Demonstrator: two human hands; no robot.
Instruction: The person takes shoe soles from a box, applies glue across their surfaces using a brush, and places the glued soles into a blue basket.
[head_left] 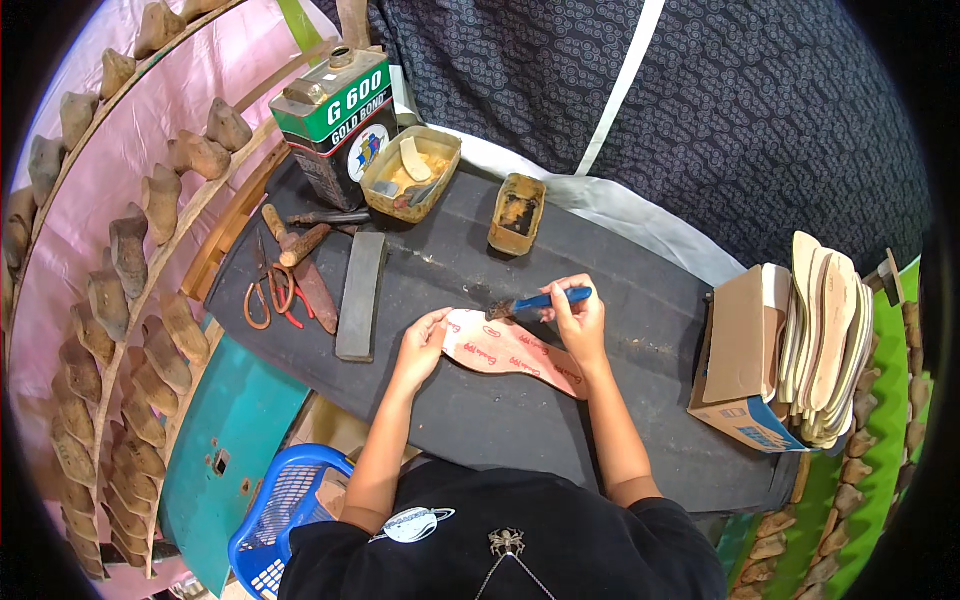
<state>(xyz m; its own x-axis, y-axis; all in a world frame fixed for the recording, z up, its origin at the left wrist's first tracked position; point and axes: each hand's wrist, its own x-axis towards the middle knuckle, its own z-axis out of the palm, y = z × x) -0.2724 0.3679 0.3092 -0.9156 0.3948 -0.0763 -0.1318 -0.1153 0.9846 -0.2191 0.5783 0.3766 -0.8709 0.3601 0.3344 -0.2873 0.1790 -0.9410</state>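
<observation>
A pinkish insole with red print lies on the dark table top, its wide end toward the left. My left hand holds that wide end by its edge, fingers closed on it. In my right hand is a brush with a blue handle. Its dark, clotted bristles are at the insole's upper edge; whether they press on it I cannot tell. Beyond the insole stands a small stained tub with dark residue inside.
A green and black metal can and a tub of scraps stand far left. Nearer are scissors, a knife and a grey sharpening block. At right, a cardboard box stands beside stacked insoles. Shoe lasts line the left racks.
</observation>
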